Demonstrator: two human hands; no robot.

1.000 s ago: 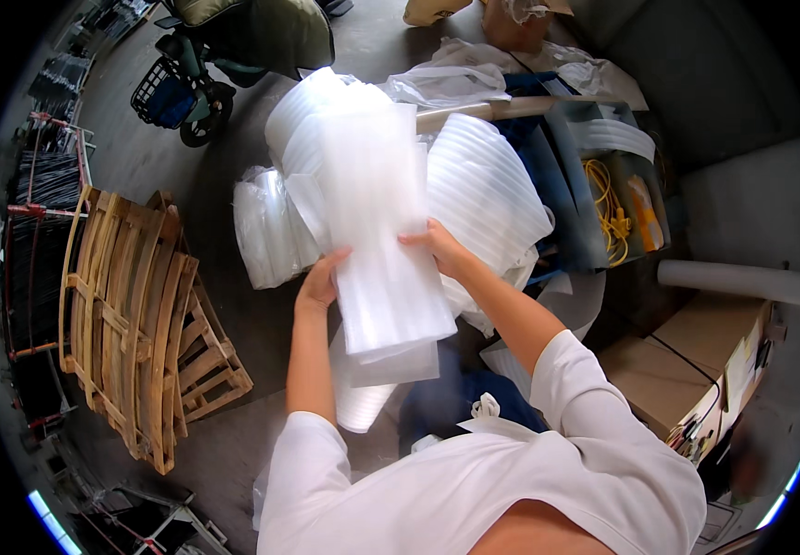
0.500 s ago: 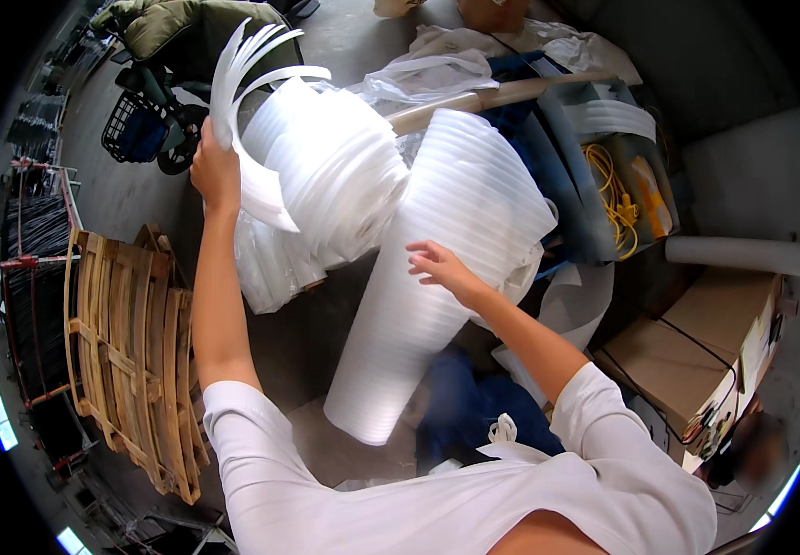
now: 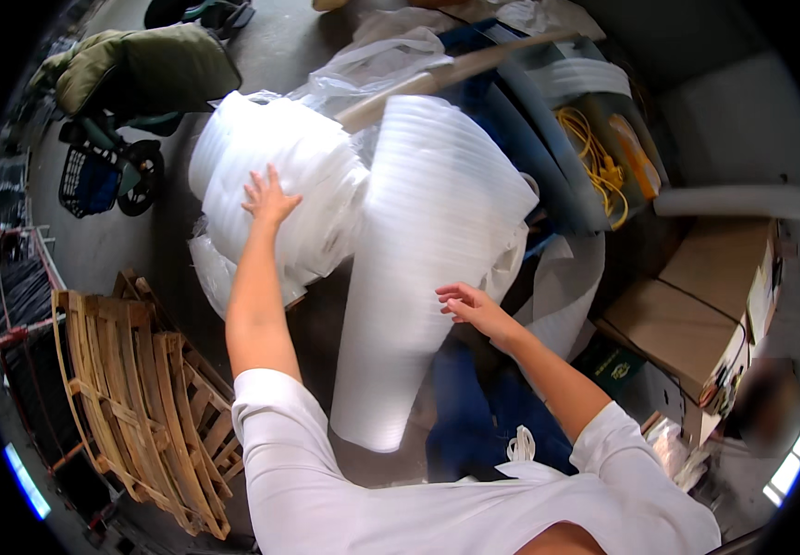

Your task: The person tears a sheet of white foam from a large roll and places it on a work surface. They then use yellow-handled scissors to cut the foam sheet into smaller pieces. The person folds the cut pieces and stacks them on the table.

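Note:
My left hand (image 3: 270,197) is spread over the thick bundle of white foam sheeting (image 3: 270,139), fingers apart, and appears to touch its top. A long roll of white ribbed foam sheet (image 3: 386,342) slants toward me, with its wide flap (image 3: 451,176) fanning out at the far end. Over the right side of this roll hovers my right hand (image 3: 474,310), fingers loosely bent and apart, with nothing in it. Whether it touches the foam I cannot tell. Clear plastic wrap (image 3: 217,268) hangs at the bundle's lower left.
Wooden pallets (image 3: 131,388) lean at the left. Beyond them stands a scooter with a basket (image 3: 94,180). A grey bin (image 3: 548,139) at the right holds a yellow cord (image 3: 594,166). Cardboard boxes (image 3: 687,305) stand at the right; a long cardboard tube (image 3: 455,74) lies behind the foam.
The curved foam strips my left hand held up are out of it; that hand has come down, spread, onto the bundle. My right hand has shifted slightly nearer to me. The view has turned.

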